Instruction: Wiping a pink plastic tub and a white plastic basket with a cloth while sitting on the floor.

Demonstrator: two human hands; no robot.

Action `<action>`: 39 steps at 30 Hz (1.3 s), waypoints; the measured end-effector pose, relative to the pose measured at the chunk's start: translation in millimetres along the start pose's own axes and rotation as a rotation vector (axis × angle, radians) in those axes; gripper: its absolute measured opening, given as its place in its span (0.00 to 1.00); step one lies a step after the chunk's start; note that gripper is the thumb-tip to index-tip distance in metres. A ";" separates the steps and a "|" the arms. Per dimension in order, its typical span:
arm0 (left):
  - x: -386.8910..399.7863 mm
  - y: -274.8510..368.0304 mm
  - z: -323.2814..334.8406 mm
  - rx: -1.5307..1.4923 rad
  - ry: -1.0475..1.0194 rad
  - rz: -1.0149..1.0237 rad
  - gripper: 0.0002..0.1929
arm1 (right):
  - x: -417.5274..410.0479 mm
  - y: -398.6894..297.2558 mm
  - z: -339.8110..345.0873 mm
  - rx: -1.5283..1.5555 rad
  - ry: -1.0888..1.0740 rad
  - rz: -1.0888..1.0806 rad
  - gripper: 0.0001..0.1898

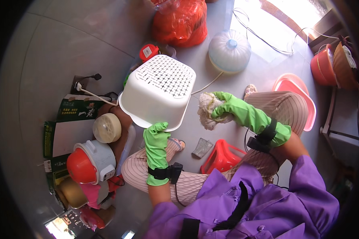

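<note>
My left hand [157,136], in a green rubber glove, grips the rim of a white plastic basket [155,101]. The basket is tipped so its perforated bottom faces up and away from me. In my right hand [226,106], gloved the same way, is a bunched whitish cloth [211,112] with yellowish edging. The cloth is held to the right of the basket, apart from it. Below it on the floor lie a small grey piece [202,147], whose kind I cannot tell, and a red plastic stool [223,156], partly hidden by my leg.
A red plastic bag [181,24] and a round translucent dome-shaped thing [230,52] stand ahead on the tiled floor. Left are a rice cooker [103,158], cardboard boxes [77,134] and a plugged-in cord [97,97]. Right are a pink basin [310,115] and an orange bucket [323,65].
</note>
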State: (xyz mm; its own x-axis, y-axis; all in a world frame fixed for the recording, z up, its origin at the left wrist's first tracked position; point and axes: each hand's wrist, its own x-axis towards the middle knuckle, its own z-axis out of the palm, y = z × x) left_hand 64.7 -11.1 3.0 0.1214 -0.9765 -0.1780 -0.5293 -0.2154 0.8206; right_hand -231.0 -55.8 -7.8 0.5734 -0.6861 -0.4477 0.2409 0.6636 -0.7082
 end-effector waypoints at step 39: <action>-12.9 10.7 63.8 -0.393 -0.361 -0.055 0.15 | 6.9 -21.7 47.0 -1.629 0.451 -0.904 0.19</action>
State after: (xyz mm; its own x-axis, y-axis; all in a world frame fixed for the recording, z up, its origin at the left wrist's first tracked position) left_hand 3.9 -1.2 -20.6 -0.1926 -0.9185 -0.3455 -0.1680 -0.3160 0.9338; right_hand -195.5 -60.9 30.1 0.4355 -0.8089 0.3950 -0.7051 -0.5794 -0.4088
